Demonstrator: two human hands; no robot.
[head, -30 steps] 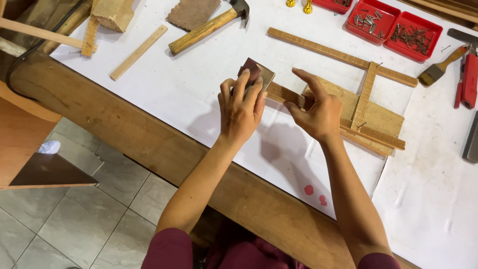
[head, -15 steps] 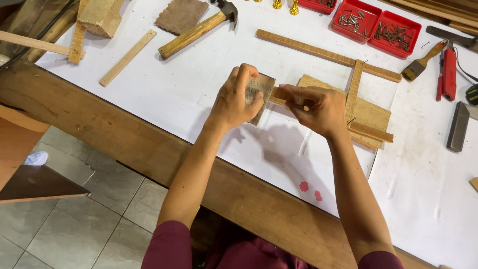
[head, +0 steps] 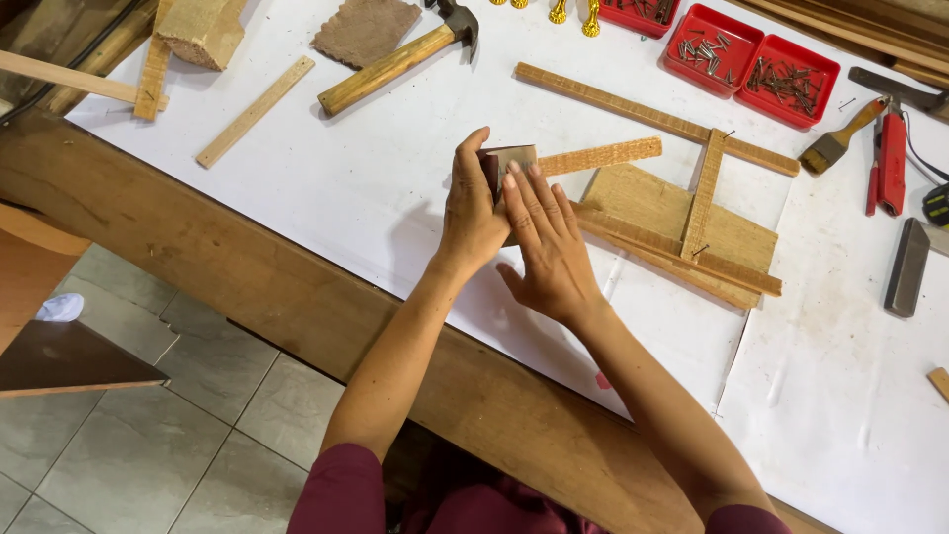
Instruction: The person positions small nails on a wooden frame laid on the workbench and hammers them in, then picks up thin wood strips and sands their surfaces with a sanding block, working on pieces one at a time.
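Right now the left hand (head: 473, 213) is curling its fingers and thumb around a small brown sanding block (head: 506, 161), gripping it upright at the centre of the white paper-covered workbench (head: 376, 198). Just beside it, at about five o'clock from the block, the right hand (head: 546, 242) is lying flat with fingers stretched out and together, its fingertips pressing against the block's near face and holding nothing of its own. At three o'clock from the block, a short ruler-like wooden strip (head: 599, 156) is pointing away from it, its near end seeming to meet the block. Further toward four o'clock, a flat wooden panel with slats laid across it (head: 682, 222) is resting on the paper. At twelve o'clock from the hands, a wooden-handled claw hammer (head: 395, 59) is lying tilted, with a rough brown square of sandpaper (head: 366, 30) just left of it. Toward one o'clock, two shallow red plastic trays of nails (head: 751, 59) are sitting side by side, rectangular and open-topped. At three o'clock, near the edge, a small wooden-handled brush (head: 838, 143) and red-handled pliers (head: 890, 158) are lying close together. At ten o'clock, a loose pale wooden slat (head: 255, 111) is lying diagonally.
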